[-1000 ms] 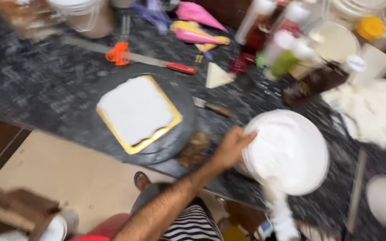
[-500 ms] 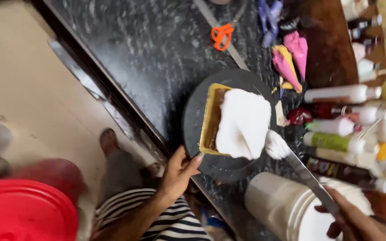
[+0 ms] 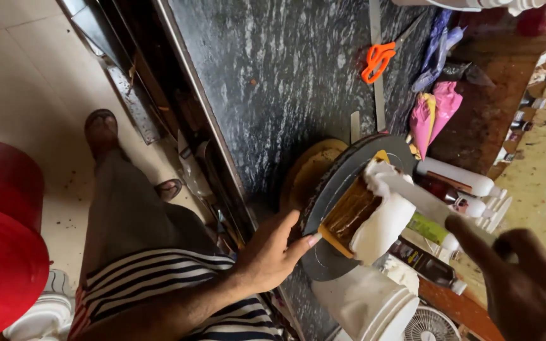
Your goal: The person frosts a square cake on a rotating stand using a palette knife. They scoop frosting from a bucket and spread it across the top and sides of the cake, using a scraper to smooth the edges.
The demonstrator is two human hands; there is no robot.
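Cake between both hands: left on turntable, right gripping spatula.

Bare forearms and bare hands, a black-and-white striped top, grey trousers, dark sandals on both feet.

My left hand rests against the near rim of the round dark turntable, which carries the square cream-covered cake. My right hand lays a long flat spatula across the cake's top. Beyond the turntable on the black stone counter lie orange-handled scissors.
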